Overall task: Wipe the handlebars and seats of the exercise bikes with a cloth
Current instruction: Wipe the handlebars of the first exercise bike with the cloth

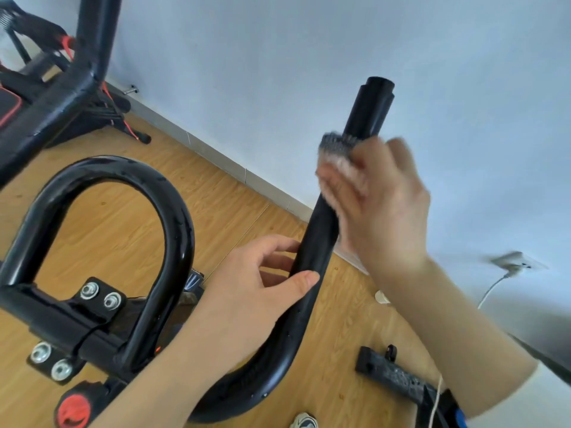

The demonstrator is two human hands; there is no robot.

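Note:
A black exercise-bike handlebar (367, 112) rises from the lower middle toward the upper right, ending in an open tube tip. My right hand (383, 205) is blurred and presses a grey-and-pink cloth (336, 152) against the upper part of this bar. My left hand (259, 291) grips the same bar lower down, thumb in front and fingers behind. A second looped section of the handlebar (182, 242) curves on the left, joined to a clamp with bolts (99, 296).
Another black bike frame (89, 50) and red-trimmed equipment stand at the upper left on the wooden floor (123, 230). A light blue wall (278, 72) holds a socket with a white cable (513, 264) at the right. The bike's base bar (392, 375) and a red knob (74, 410) lie below.

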